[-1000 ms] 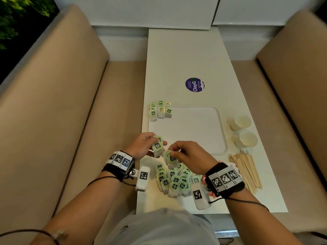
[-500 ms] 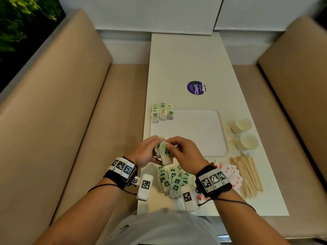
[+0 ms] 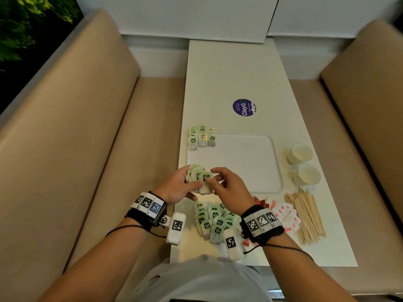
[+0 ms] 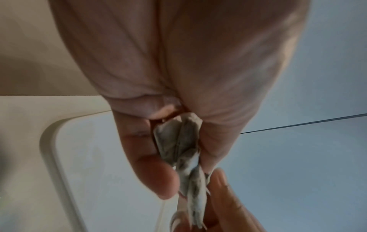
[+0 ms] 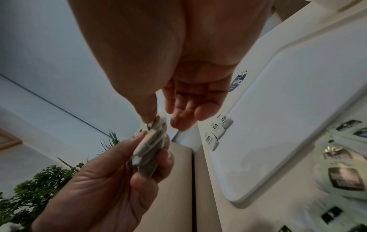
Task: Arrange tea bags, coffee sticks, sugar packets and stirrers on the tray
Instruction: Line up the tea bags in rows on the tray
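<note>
— Nearest the body, what lies under the wrists?
— Below the fingers, toward the body, a loose heap of tea bags (image 3: 212,221) sits on the bench (image 3: 229,73). Right of that heap lie sugar packets (image 3: 283,214), then a bundle of stirrers (image 3: 305,214).

— And the hands themselves?
— Left hand (image 3: 176,188) grips a small stack (image 3: 199,177) of tea bags, thumb on one face and fingers (image 4: 158,172) curled round the other. Right hand (image 3: 231,188) meets it from the right, thumb and forefinger pinching the stack's near edge; its other fingers (image 5: 190,113) hang loosely bent. Seen from the left wrist, the stack (image 4: 178,144) is edge-on between both hands.

— Where is the stack, relative to the tray?
— Held in the air over the tray's near left corner, not touching it.

— Beyond the fingers?
— Just past them spreads the white tray (image 3: 261,182), bare across its middle. At its far left corner, straight ahead of the left fingers, stand short rows (image 3: 201,138) of tea bags, upright and packed close; whether all sit inside the rim I cannot tell.

— Off to the right?
— Two paper cups (image 3: 303,164) beside the tray's right edge, touching or nearly so.

— Farther still?
— A round purple sticker (image 3: 244,107) on the bench, well beyond the tray.
</note>
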`<state>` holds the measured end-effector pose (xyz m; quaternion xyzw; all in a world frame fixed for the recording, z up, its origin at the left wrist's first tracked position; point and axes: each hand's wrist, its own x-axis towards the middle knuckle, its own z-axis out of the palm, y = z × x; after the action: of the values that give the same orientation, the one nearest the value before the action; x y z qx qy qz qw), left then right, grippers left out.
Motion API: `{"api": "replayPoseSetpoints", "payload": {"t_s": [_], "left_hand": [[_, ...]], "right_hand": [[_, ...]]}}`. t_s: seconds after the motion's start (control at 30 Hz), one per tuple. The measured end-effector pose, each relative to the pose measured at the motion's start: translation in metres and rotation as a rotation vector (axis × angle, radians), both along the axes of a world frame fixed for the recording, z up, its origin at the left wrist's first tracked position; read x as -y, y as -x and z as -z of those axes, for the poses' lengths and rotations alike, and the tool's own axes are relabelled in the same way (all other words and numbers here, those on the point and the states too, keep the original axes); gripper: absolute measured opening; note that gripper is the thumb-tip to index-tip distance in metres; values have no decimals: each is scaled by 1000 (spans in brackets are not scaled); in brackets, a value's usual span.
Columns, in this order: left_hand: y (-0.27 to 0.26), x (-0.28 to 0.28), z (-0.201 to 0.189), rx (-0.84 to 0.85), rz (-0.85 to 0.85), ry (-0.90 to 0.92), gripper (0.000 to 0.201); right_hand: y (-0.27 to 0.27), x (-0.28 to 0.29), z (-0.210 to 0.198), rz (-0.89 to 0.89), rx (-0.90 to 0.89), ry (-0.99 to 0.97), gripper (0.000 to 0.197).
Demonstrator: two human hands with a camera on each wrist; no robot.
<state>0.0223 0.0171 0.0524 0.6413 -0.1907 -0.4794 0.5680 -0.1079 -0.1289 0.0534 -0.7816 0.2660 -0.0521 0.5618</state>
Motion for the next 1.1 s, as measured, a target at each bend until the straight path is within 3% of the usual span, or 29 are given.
{"api": "replayPoseSetpoints", "payload": {"t_s": [0.23, 0.4, 0.63, 0.87, 1.1], "left_hand": [[-9, 6, 4, 17, -46, -7, 31], [-13, 11, 10, 4, -48, -17, 31], [-24, 17, 15, 7, -54, -34, 28], [-50, 26, 27, -29, -102, -60, 25], [-79, 37, 44, -73, -129, -105, 24]], "right_hand": [[3, -1, 14, -62, -41, -82, 29], [-2, 3, 18, -16, -50, -124, 19], [-12, 12, 30, -33, -80, -141, 19], [-41, 36, 39, 2, -83, -128, 18], [-95, 71, 62, 148, -141, -45, 26]]}}
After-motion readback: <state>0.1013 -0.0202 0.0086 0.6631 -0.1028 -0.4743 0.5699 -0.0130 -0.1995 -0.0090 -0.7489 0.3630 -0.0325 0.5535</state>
